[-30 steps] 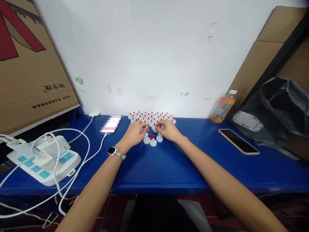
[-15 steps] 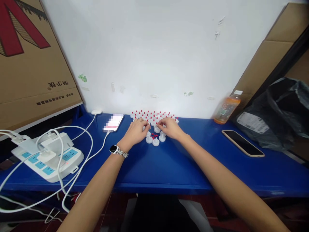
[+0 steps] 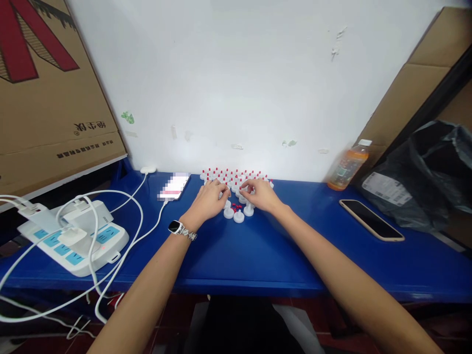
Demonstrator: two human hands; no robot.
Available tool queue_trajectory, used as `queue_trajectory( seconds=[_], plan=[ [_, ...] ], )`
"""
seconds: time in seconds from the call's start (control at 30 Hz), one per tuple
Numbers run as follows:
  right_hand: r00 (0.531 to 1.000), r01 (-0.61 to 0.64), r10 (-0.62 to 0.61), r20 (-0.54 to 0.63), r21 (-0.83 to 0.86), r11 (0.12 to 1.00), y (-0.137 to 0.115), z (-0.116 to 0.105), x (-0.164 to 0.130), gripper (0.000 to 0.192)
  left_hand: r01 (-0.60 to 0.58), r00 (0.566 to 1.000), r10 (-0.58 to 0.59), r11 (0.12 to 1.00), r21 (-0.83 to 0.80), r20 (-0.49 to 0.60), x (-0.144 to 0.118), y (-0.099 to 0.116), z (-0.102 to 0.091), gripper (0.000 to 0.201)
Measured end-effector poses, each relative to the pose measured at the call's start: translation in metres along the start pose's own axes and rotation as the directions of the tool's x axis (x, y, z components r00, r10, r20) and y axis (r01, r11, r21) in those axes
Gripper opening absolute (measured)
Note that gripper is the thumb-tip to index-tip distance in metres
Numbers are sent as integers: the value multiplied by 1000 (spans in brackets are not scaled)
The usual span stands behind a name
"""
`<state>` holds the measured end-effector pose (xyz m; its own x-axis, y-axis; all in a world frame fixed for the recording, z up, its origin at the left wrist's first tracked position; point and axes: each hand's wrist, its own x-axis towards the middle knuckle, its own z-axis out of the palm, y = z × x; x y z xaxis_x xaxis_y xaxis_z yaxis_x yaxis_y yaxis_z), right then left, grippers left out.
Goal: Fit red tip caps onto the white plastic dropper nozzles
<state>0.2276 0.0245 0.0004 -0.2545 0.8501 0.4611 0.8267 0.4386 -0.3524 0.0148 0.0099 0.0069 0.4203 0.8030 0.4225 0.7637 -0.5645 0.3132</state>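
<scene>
White nozzle caps [image 3: 238, 217] stand on the blue table, several near me without red tips. Behind them, a cluster of nozzle caps [image 3: 227, 173] wears small red tip caps. Loose red tip caps [image 3: 236, 208] lie in a small pile between the bare ones. My left hand [image 3: 212, 199], watch at the wrist, is curled at the cluster's left, thumb and fingers close together; what they hold is hidden. At the right, thumb and forefinger of my right hand [image 3: 260, 194] pinch at a red tip cap [image 3: 241, 188] above a white nozzle cap.
On the left are a white power strip [image 3: 79, 260] with looping cables and a charging phone [image 3: 174, 187]. A bottle of orange drink [image 3: 348, 166], another phone [image 3: 370, 220] and a dark plastic bag [image 3: 409, 182] are on the right. A white wall [image 3: 236, 88] rises behind.
Both hands stay in nearly the same place. The right fingertips have shifted only slightly at the nozzle caps, and the whole view has moved a little.
</scene>
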Motion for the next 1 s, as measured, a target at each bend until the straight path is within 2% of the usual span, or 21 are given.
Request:
queue_trajectory(
  seconds=[0.13,0.27,0.37,0.47,0.57,0.7,0.83,1.0],
  plan=[
    [996,-55,49,-72,-86,995,-1,4,11,24,-9,1000,9,1000,3,-9,-1,0,-1,38],
    [995,-94,95,-4,-165,982,0,12,25,21,-10,1000,10,1000,14,-12,-1,1,-4,37],
    [995,-93,95,6,-152,984,0,15,29,16,-3,1000,3,1000,20,-8,-1,1,-5,37],
    [992,-36,28,-122,-71,997,-3,11,25,16,-10,1000,10,1000,9,-28,-1,2,-5,33],
    [976,89,-63,-208,118,989,-9,1,15,17,-21,995,17,999,-39,-102,-1,5,-4,28],
    [979,166,-115,-169,330,929,-20,-10,1,18,-59,984,35,989,-134,-174,0,13,-4,27],
    [973,183,-121,-197,342,922,-26,-12,-8,19,-84,983,52,981,-176,-177,0,19,0,29],
    [980,163,-104,-172,374,913,-30,-13,-18,20,-105,988,91,988,-117,-121,0,19,6,26]
  ],
)
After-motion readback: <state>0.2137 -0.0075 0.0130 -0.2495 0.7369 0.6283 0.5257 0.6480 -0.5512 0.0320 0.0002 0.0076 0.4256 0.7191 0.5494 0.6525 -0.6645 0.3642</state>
